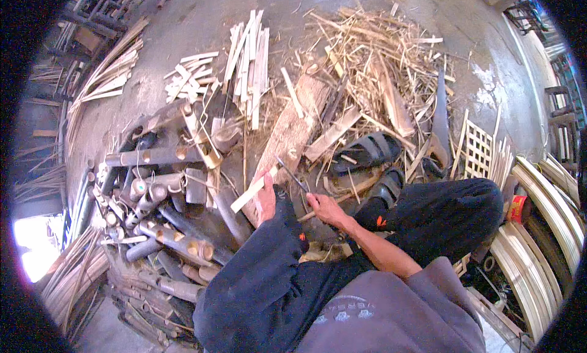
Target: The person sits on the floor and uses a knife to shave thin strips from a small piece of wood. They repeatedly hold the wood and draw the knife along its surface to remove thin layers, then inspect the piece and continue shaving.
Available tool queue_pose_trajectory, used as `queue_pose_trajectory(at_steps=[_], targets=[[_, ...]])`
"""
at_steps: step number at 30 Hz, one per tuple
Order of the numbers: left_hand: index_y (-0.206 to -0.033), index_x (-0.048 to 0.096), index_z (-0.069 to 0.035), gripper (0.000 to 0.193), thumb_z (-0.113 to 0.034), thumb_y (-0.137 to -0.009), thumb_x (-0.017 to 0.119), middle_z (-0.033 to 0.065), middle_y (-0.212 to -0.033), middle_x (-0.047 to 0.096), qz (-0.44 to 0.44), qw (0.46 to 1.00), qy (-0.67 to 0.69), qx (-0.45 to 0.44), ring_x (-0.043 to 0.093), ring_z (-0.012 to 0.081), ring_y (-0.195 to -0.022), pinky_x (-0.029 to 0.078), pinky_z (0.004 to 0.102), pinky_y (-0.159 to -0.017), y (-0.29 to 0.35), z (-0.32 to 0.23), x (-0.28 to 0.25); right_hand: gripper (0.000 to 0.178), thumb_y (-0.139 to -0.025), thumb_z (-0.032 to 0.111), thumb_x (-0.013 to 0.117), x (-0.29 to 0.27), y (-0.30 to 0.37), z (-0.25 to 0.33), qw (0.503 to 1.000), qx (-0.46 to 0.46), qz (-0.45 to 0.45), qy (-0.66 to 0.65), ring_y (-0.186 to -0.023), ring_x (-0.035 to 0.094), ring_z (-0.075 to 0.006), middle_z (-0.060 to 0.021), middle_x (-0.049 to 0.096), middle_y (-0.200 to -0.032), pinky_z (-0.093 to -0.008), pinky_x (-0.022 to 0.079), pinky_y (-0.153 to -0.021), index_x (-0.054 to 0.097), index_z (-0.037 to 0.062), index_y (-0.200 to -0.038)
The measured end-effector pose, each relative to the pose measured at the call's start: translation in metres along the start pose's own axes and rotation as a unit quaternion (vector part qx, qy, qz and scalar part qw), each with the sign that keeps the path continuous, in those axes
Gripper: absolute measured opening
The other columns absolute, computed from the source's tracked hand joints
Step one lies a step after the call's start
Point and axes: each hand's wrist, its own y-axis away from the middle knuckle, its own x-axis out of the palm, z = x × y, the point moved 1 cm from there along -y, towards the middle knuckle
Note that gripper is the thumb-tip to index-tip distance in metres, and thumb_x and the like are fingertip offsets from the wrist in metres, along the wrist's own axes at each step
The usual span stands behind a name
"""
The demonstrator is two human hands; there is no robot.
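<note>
My left hand (266,201) is closed around a pale, flat bamboo strip (246,197), whose near end sticks out to the lower left. My right hand (328,210) grips a knife, with the dark narrow blade (293,176) pointing up and left toward the strip's far end. I cannot tell whether blade and strip touch. Under and beyond the strip lies a long, rough wooden plank (292,128), with another pale strip (292,92) resting across its upper part. My raised left leg hides most of the left forearm.
Cut bamboo tubes (159,157) crowd the left side. Stacked pale strips (249,62) and a pile of shavings (367,59) lie ahead. Dark sandals (367,152), a handsaw (439,117), a woven lattice panel (477,150) and bundled long strips (526,273) are on the right.
</note>
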Motion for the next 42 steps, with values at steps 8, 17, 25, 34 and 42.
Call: queue_pose_trajectory(at_steps=[8, 17, 25, 34, 42], targets=[[-0.106, 0.054, 0.0, 0.034, -0.032, -0.095, 0.053, 0.0098, -0.091, 0.061, 0.015, 0.991, 0.087, -0.101, 0.061, 0.0198, -0.078, 0.052, 0.0329, -0.07, -0.194, -0.14, -0.085, 0.055, -0.097, 0.05, 0.037, -0.008, -0.009, -0.019, 0.999, -0.006, -0.01, 0.042, -0.092, 0.059, -0.046, -0.0271, 0.063, -0.092, -0.0496, 0.045, -0.08, 0.062, 0.0009, -0.099], [-0.104, 0.053, -0.008, 0.016, -0.017, -0.091, 0.055, 0.0045, -0.093, 0.058, -0.063, 0.963, -0.165, 0.205, 0.057, 0.0206, -0.08, 0.048, 0.0351, -0.07, -0.218, -0.076, -0.016, 0.053, -0.096, 0.05, 0.039, 0.004, -0.012, -0.014, 0.998, -0.013, -0.005, 0.063, -0.094, 0.058, -0.0466, -0.0271, 0.063, -0.094, -0.0492, 0.045, -0.081, 0.061, 0.0029, -0.104], [-0.124, 0.048, 0.001, 0.047, -0.012, -0.081, 0.058, 0.0201, -0.121, 0.049, 0.373, 0.799, -0.4, 0.25, 0.057, 0.0373, -0.102, 0.052, 0.0436, -0.083, -0.035, -0.071, 0.165, 0.047, -0.096, 0.046, 0.043, 0.012, -0.012, -0.035, 0.995, -0.03, -0.053, 0.079, -0.088, 0.057, -0.0491, -0.0282, 0.061, -0.085, -0.0507, 0.045, -0.073, 0.06, 0.002, -0.091], [-0.146, 0.024, -0.004, 0.073, -0.013, -0.081, 0.056, 0.0256, -0.118, 0.052, 0.353, 0.773, -0.495, 0.183, 0.056, 0.038, -0.103, 0.05, 0.0475, -0.081, -0.034, -0.044, 0.19, 0.053, -0.095, 0.051, 0.038, 0.009, -0.014, -0.032, 0.997, 0.0, -0.009, 0.078, -0.094, 0.058, -0.049, -0.0288, 0.063, -0.097, -0.0534, 0.046, -0.083, 0.062, 0.0041, -0.103], [-0.132, 0.046, -0.002, 0.059, -0.037, -0.086, 0.06, 0.0162, -0.101, 0.065, 0.389, 0.915, -0.004, -0.11, 0.063, 0.0212, -0.091, 0.049, 0.0344, -0.082, -0.064, -0.137, 0.126, 0.05, -0.096, 0.048, 0.043, -0.02, -0.007, -0.011, 1.0, 0.005, -0.02, -0.007, -0.067, 0.06, -0.0278, -0.0147, 0.061, -0.069, -0.0402, 0.047, -0.063, 0.066, 0.0031, -0.097]])
